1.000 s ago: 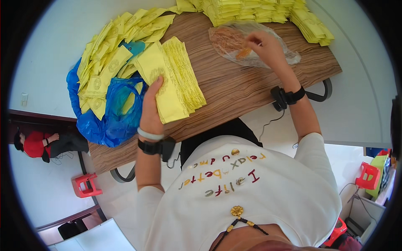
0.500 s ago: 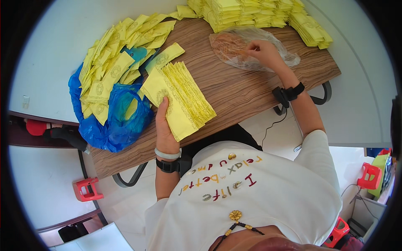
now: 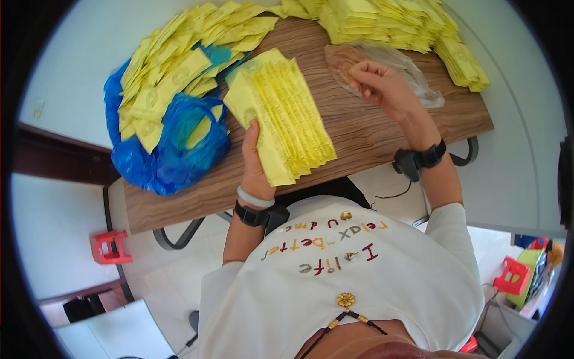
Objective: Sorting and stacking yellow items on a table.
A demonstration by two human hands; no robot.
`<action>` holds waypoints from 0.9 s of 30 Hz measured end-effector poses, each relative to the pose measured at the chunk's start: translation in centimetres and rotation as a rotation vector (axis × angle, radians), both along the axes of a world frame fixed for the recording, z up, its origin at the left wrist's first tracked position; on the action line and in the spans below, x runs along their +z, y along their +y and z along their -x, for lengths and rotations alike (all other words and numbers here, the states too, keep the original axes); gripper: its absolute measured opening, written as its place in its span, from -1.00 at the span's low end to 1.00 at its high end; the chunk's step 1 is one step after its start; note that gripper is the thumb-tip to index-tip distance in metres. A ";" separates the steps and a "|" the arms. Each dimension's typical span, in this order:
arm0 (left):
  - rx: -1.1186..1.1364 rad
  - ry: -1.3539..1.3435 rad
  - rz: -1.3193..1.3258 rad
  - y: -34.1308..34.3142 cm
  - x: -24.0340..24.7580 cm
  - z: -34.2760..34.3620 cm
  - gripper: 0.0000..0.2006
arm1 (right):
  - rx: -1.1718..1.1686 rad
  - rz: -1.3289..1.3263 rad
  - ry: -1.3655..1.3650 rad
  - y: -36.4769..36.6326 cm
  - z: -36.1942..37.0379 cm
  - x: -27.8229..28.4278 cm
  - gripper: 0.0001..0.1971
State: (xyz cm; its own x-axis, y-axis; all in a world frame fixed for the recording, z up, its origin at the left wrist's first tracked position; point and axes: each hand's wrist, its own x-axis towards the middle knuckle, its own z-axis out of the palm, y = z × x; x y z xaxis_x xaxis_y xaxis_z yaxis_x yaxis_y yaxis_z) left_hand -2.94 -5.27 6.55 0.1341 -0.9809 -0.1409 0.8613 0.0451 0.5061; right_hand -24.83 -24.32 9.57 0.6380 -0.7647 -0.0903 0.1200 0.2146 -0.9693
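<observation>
My left hand (image 3: 257,158) is closed round a fanned stack of flat yellow paper packets (image 3: 293,119), thumb on top and fingers hidden beneath. The stack is held above the near part of the table. My right hand (image 3: 379,87) is raised at the near side of a clear plastic bag (image 3: 412,75) with thin tan rubber bands inside. Thumb and forefinger are pinched on what looks like a rubber band (image 3: 349,70), seen faintly against the bag; the other fingers are curled.
Loose yellow packets (image 3: 161,66) spill from a blue plastic bag (image 3: 179,149) at the left of the wood-grain table (image 3: 299,42). Neat rows of stacked packets (image 3: 382,24) line the far right edge. Red stools (image 3: 110,247) stand on the floor.
My right hand has drawn back from the bag of rubber bands toward me, fingers pinched. The packet stack in my left hand has tilted more upright.
</observation>
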 end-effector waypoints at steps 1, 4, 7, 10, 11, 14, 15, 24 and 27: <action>-0.014 0.039 0.042 -0.1 -0.4 -0.1 -0.40 | 0.023 -0.019 0.002 1.3 -1.1 -0.3 -0.89; -0.018 0.043 0.117 0.1 -1.4 -0.7 -0.35 | 0.089 -0.059 -0.001 4.3 -3.9 -1.0 -0.90; -0.019 0.021 0.141 0.2 -1.7 -1.0 -0.31 | 0.141 0.017 0.045 5.4 -5.1 -2.0 -0.91; 0.009 -0.023 0.086 1.4 -1.9 -1.2 -0.27 | 0.166 0.009 0.022 6.6 -5.7 -2.2 -0.91; 0.016 -0.075 0.059 1.7 -2.2 -1.3 -0.26 | 0.176 0.008 0.014 7.0 -5.8 -2.3 -0.90; 0.033 -0.176 0.012 2.2 -2.8 -1.6 -0.24 | 0.223 -0.041 -0.026 7.2 -6.0 -2.8 -0.90; 0.035 -0.166 0.033 2.4 -2.8 -1.6 -0.24 | 0.246 -0.062 -0.046 7.2 -6.0 -2.9 -0.90; -0.073 0.070 0.161 3.2 -3.6 -1.9 -0.23 | 0.341 -0.541 -0.584 7.4 -6.6 -4.6 -0.82; -0.068 -0.009 0.115 3.2 -3.9 -2.1 -0.23 | 0.682 -0.704 -0.653 6.1 -6.0 -5.4 -0.76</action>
State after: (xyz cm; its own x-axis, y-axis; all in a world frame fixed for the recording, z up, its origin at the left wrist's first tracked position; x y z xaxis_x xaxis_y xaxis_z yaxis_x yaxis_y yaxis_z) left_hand -0.83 -2.04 2.70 0.0674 -0.9974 -0.0263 0.8598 0.0447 0.5087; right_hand -18.82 -18.21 4.18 0.9774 -0.1593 0.1392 0.2032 0.8896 -0.4090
